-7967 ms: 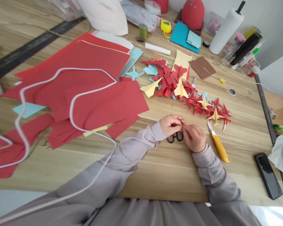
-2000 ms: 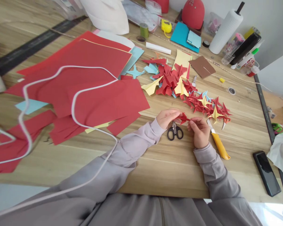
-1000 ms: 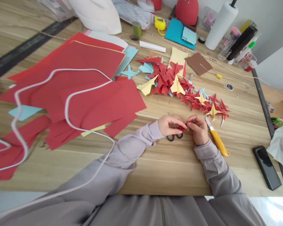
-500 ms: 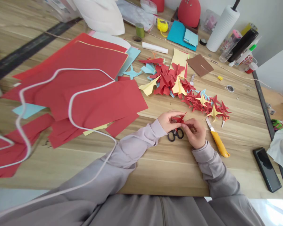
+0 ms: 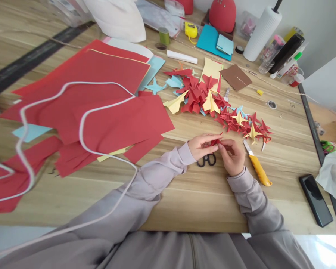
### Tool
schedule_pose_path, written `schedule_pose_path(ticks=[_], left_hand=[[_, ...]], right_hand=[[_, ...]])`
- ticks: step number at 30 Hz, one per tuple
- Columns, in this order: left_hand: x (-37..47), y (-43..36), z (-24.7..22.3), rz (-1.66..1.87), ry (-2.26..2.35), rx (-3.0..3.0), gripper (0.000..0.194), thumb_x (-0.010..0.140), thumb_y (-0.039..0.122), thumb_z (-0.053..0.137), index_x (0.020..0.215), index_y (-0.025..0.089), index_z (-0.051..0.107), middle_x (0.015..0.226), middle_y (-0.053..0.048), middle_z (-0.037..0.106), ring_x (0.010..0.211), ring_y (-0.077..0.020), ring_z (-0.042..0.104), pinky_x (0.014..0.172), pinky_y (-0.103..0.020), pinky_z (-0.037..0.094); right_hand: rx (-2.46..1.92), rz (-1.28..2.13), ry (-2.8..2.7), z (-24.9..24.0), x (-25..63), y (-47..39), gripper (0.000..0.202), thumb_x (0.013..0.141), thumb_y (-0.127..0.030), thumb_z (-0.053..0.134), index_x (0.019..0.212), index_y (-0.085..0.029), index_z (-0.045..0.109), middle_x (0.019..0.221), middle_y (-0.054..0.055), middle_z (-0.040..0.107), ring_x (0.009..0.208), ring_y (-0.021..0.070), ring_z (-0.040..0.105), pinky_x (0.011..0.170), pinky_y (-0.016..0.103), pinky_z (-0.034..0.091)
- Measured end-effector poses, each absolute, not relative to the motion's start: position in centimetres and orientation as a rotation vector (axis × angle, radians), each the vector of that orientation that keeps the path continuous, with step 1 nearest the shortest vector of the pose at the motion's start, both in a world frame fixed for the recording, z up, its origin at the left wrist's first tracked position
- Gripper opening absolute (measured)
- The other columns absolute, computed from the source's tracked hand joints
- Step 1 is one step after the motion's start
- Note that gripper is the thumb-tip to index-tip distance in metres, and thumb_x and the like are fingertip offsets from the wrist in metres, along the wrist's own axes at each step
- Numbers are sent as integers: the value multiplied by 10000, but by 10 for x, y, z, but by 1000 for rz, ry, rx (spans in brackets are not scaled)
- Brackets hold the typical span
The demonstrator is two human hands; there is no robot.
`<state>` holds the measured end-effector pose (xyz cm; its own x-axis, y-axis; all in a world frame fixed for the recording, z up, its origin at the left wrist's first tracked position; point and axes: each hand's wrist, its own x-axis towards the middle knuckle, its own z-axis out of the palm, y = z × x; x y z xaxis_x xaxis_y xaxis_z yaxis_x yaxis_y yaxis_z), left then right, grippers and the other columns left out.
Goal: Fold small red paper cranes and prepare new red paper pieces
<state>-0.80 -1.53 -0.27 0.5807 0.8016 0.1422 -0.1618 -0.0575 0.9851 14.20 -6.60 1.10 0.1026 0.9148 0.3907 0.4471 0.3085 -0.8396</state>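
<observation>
Between my two hands is a small folded red paper (image 5: pixel 215 142), partly covered by fingers. My left hand (image 5: pixel 201 146) holds it from the left, and my right hand (image 5: pixel 232 156) pinches its right side. Black-handled scissors (image 5: pixel 206 160) lie on the table just below my left hand, their blades hidden. Beyond my hands, a heap of folded red paper pieces (image 5: pixel 196 95) with some yellow and blue ones stretches to the right. An orange utility knife (image 5: pixel 260 170) lies right of my right hand.
Large red paper sheets (image 5: pixel 117 119) cover the table's left side, with a white cord (image 5: pixel 82 127) crossing the view. A black phone (image 5: pixel 316 200) lies at the right. Brown paper (image 5: pixel 236 77), a yellow tape measure (image 5: pixel 190 30) and bottles stand or lie farther back.
The fingers of my left hand have straightened and closed over more of the red paper. My right hand still pinches it. The view has shifted slightly.
</observation>
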Motion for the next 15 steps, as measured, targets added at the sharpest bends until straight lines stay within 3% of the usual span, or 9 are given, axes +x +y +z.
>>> schedule_pose_path(ticks=[8,15], left_hand=[[-7,-10,-4,965,607,1416,278,655,259,707,904,135,706,881,-75,601,814,-151,597,712,-266,508],[-6,-12,-2,921,665,1237,252,631,279,719,817,112,698,946,-81,589,602,-85,594,561,-228,525]], right_hand=[[-1302,567,-1608,11,143,-66,46,806,-235,583,830,-201,604,798,30,656,672,127,607,587,259,510],[-1289,530,-1698,14,145,-66,53,811,-232,575,842,-206,608,794,40,659,690,144,607,583,273,493]])
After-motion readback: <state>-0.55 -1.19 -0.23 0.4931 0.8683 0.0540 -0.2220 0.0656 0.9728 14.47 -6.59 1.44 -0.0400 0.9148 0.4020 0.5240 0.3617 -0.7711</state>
